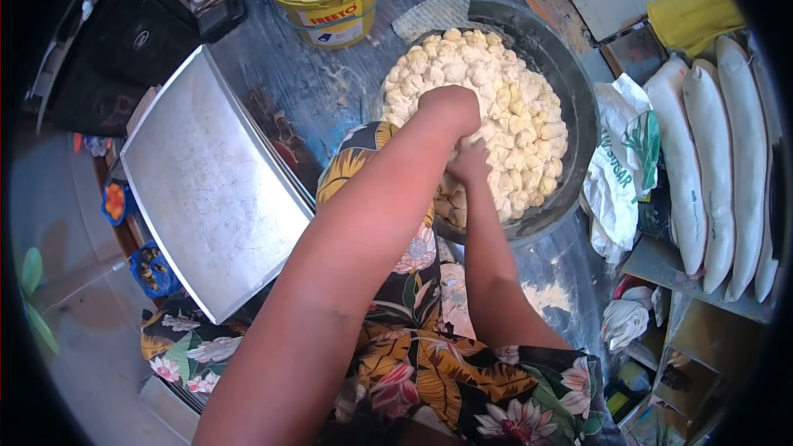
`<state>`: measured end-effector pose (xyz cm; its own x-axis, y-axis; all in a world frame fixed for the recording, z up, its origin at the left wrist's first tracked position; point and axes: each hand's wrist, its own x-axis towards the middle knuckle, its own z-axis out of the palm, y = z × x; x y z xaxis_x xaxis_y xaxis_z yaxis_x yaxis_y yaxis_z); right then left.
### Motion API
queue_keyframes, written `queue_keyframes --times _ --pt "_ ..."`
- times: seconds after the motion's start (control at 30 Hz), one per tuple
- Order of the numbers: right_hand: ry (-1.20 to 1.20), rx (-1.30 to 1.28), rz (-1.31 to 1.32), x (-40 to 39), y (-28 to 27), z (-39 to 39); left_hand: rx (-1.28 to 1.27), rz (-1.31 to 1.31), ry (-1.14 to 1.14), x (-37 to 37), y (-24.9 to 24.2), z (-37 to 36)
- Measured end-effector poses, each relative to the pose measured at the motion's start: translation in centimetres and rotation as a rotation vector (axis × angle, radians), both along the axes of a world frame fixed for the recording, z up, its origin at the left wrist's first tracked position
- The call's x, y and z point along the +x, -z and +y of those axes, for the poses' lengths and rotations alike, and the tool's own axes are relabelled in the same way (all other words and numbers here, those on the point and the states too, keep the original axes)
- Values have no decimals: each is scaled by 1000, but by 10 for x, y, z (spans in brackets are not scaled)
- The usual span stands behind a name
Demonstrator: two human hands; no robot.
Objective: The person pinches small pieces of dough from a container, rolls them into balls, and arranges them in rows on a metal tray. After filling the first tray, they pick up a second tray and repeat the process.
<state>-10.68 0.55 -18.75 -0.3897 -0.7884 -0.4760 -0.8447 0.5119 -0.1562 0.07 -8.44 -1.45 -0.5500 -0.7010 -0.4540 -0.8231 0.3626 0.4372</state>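
Left forearm (322, 281): nearest in the head view, bare.
Left hand (453, 107): curled downward onto the dough pieces (529, 116); fingers hidden, grip and opening cannot be told.
Right hand (472, 163): just beside it, fingers down among pieces; cannot tell any hold.
Dough: heaped around both hands; small, rounded, lumpy, cream-yellow, paler left of them.
Tub (583, 107): dark, round, wall showing right of the hands.
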Motion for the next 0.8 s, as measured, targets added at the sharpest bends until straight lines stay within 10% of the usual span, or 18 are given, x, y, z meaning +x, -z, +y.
queue_keyframes --times 0.8 --pt "30 -276 -113 -10 0 29 42 -70 -10 4 -5 0"
